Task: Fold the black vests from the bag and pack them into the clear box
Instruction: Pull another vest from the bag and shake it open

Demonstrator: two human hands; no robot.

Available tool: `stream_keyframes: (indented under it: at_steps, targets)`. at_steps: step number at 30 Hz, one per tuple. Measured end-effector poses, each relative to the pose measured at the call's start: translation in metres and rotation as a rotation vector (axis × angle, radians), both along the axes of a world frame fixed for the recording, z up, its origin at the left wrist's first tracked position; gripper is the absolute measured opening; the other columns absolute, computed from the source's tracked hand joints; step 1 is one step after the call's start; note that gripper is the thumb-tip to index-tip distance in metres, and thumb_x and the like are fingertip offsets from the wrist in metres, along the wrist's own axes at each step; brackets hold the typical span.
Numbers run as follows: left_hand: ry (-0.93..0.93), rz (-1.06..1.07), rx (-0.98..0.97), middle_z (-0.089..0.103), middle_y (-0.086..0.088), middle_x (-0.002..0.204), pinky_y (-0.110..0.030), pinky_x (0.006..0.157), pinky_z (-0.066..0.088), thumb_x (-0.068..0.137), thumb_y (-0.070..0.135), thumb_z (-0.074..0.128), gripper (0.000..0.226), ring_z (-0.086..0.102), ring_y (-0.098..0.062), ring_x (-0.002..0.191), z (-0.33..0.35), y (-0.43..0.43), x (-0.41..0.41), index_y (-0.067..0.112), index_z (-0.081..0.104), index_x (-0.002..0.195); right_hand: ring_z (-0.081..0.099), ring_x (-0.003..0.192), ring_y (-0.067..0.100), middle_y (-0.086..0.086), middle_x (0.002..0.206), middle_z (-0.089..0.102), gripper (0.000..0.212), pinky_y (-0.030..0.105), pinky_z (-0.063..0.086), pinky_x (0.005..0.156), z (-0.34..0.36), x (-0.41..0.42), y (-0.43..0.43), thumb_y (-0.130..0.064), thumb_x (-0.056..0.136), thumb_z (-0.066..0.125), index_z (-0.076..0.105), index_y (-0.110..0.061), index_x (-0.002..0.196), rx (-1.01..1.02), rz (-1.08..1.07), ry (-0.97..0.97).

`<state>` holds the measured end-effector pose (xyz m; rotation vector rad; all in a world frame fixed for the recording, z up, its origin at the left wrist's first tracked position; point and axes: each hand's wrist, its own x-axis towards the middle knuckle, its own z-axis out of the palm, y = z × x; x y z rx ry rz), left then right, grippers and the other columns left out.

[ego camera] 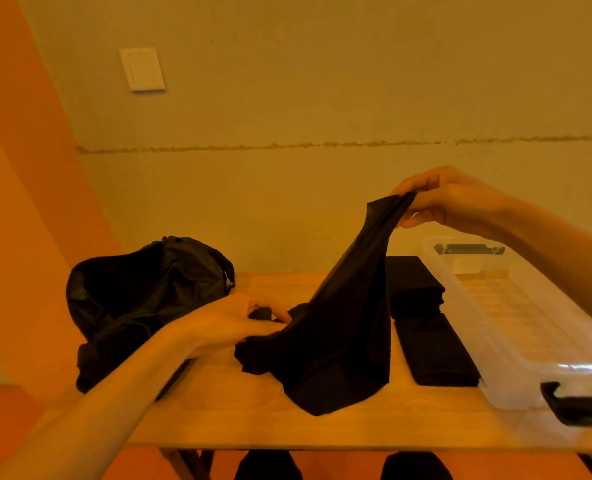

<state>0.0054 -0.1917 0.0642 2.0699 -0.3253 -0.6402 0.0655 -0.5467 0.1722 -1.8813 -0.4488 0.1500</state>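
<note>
Left forearm is reaching in from the bottom-left corner, crossing the near edge of the table (218, 420). The left hand (232, 323) is sitting low, just above the tabletop, fingers curled round the bunched lower end of a black vest (343, 327).

The right hand (454, 199) is hovering high up & well to the right of the left hand, pinching the vest's top end btwn thumb & fingertips. The cloth is hanging in a stretched slant from the right hand down to the left hand, w/ its bottom part pooling on the table just right of the left hand.

Behind & left of the left hand, a black bag (131, 296) is slumping on the table's left end, right beside the forearm.

Below the right hand, two folded vests (433, 351) are lying flat, end to end, btwn the hanging vest & the clear box (467, 306). The nearer one is lying right against the box's side.

The clear box is lying lengthwise under the right forearm, at the table's right end, w/ black latches (578, 405) at its far & near ends. Can't tell if a lid is on it.

Far above the left hand, a white wall plate (142, 69) is showing on the wall.
</note>
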Motion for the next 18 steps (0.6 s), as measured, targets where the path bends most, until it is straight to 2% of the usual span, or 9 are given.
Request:
stream_keyframes:
  at_steps: [1, 3, 5, 6, 8, 11, 14, 16, 18]
  targets:
    - [-0.023, -0.081, 0.059, 0.072, 0.016, 0.084, -0.018, 0.079, 0.051, 0.096, 0.022, 0.070, 0.017, 0.069, -0.003, 0.084, 0.005, 0.005, -0.002, 0.019, 0.077, 0.111, 0.075, 0.092, 0.028, 0.023, 0.107, 0.073, 0.027, 0.023, 0.061, 0.075, 0.001, -0.001, -0.002, 0.011, 0.096, 0.047, 0.070, 0.005, 0.108, -0.009, 0.021, 0.027]
    - [-0.073, -0.157, 0.125, 0.077, 0.011, 0.094, -0.021, 0.083, 0.054, 0.095, 0.017, 0.071, 0.013, 0.071, -0.006, 0.090, 0.013, 0.013, -0.002, 0.017, 0.080, 0.105, 0.074, 0.093, 0.031, 0.023, 0.106, 0.073, 0.029, 0.025, 0.062, 0.077, 0.003, -0.001, -0.005, 0.011, 0.095, 0.044, 0.070, 0.007, 0.106, -0.006, 0.046, 0.055]
    - [-0.130, -0.177, 0.144, 0.077, 0.007, 0.094, -0.024, 0.088, 0.054, 0.095, 0.017, 0.071, 0.011, 0.071, -0.008, 0.089, 0.020, 0.017, 0.001, 0.020, 0.081, 0.092, 0.074, 0.090, 0.030, 0.021, 0.101, 0.073, 0.026, 0.026, 0.062, 0.075, 0.003, -0.002, -0.004, -0.001, 0.094, 0.048, 0.073, 0.005, 0.098, 0.029, 0.045, 0.065]
    - [-0.175, -0.165, 0.141, 0.075, 0.006, 0.089, -0.023, 0.087, 0.053, 0.095, 0.018, 0.071, 0.013, 0.069, -0.008, 0.085, 0.024, 0.018, 0.001, 0.021, 0.080, 0.086, 0.073, 0.088, 0.027, 0.018, 0.097, 0.073, 0.021, 0.025, 0.062, 0.074, 0.002, -0.003, -0.002, -0.009, 0.092, 0.057, 0.074, 0.004, 0.094, 0.014, 0.034, 0.045]
    - [-0.341, -0.074, 0.133, 0.071, 0.003, 0.084, -0.023, 0.082, 0.053, 0.095, 0.024, 0.070, 0.015, 0.068, -0.013, 0.082, 0.027, 0.019, 0.005, 0.020, 0.075, 0.081, 0.071, 0.086, 0.023, 0.015, 0.090, 0.073, 0.016, 0.021, 0.059, 0.071, -0.001, -0.004, 0.003, -0.017, 0.086, 0.076, 0.075, -0.001, 0.090, -0.146, -0.031, -0.057]
    - [-0.587, 0.236, 0.007, 0.069, 0.000, 0.078, -0.032, 0.074, 0.052, 0.096, 0.027, 0.068, 0.019, 0.067, -0.017, 0.077, 0.029, 0.021, 0.014, 0.018, 0.068, 0.080, 0.069, 0.080, 0.025, 0.019, 0.086, 0.072, 0.006, 0.017, 0.056, 0.067, -0.004, -0.005, 0.013, -0.016, 0.084, 0.080, 0.078, -0.010, 0.086, -0.347, -0.146, -0.239]
    - [-0.810, 0.423, -0.045, 0.061, 0.007, 0.084, -0.015, 0.067, 0.042, 0.100, 0.022, 0.063, 0.018, 0.058, 0.001, 0.072, 0.041, 0.020, 0.021, 0.020, 0.062, 0.082, 0.071, 0.083, 0.019, 0.009, 0.087, 0.073, 0.004, 0.024, 0.060, 0.073, -0.003, -0.006, 0.018, -0.016, 0.090, 0.074, 0.074, -0.012, 0.088, -0.318, -0.192, -0.330]
    - [-0.882, 0.484, -0.034, 0.058, 0.005, 0.083, -0.014, 0.060, 0.038, 0.105, 0.025, 0.053, 0.019, 0.052, -0.002, 0.066, 0.052, 0.017, 0.021, 0.021, 0.055, 0.087, 0.067, 0.087, 0.009, -0.001, 0.096, 0.069, 0.006, 0.031, 0.060, 0.077, -0.003, -0.003, 0.022, -0.020, 0.093, 0.070, 0.070, -0.018, 0.088, -0.312, -0.245, -0.429]
    - [-0.971, 0.501, -0.023, 0.053, 0.000, 0.071, -0.019, 0.052, 0.034, 0.108, 0.028, 0.045, 0.021, 0.043, -0.006, 0.056, 0.061, 0.018, 0.019, 0.019, 0.050, 0.090, 0.060, 0.091, 0.011, -0.003, 0.103, 0.061, 0.008, 0.031, 0.053, 0.078, -0.001, 0.003, 0.023, -0.028, 0.094, 0.070, 0.068, -0.026, 0.086, -0.296, -0.386, -0.546]
